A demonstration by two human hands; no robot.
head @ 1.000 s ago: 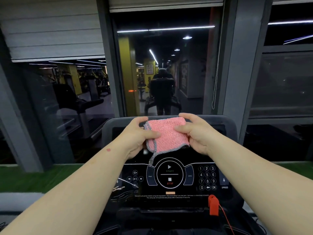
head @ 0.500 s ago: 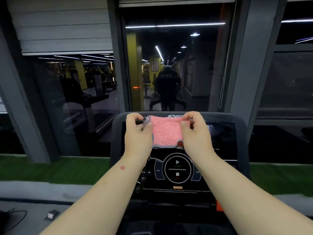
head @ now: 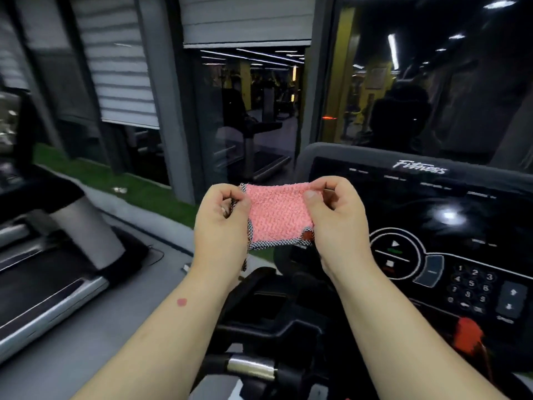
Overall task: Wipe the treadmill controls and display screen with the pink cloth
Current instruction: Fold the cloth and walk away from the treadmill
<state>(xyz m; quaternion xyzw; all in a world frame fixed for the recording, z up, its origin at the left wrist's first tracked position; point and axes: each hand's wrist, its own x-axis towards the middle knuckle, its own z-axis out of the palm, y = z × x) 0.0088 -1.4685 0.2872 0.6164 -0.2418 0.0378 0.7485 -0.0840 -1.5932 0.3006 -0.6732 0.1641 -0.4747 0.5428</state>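
Now, pink cloth (head: 277, 212) stretched btwn hands (head: 281, 226)

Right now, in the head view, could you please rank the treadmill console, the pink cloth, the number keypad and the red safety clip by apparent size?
1. Console, largest, though cut off at the frame edge.
2. Cloth, held up nearer the camera by both hands, so it looks bigger than it is.
3. Keypad.
4. Clip, smallest; blurred, close to the keypad.

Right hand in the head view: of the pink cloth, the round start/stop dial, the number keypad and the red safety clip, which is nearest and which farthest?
1. pink cloth: pinched by the right hand.
2. start/stop dial: just right of the hand.
3. number keypad: farther right, lower.
4. red safety clip: lowest, by the console's bottom edge.
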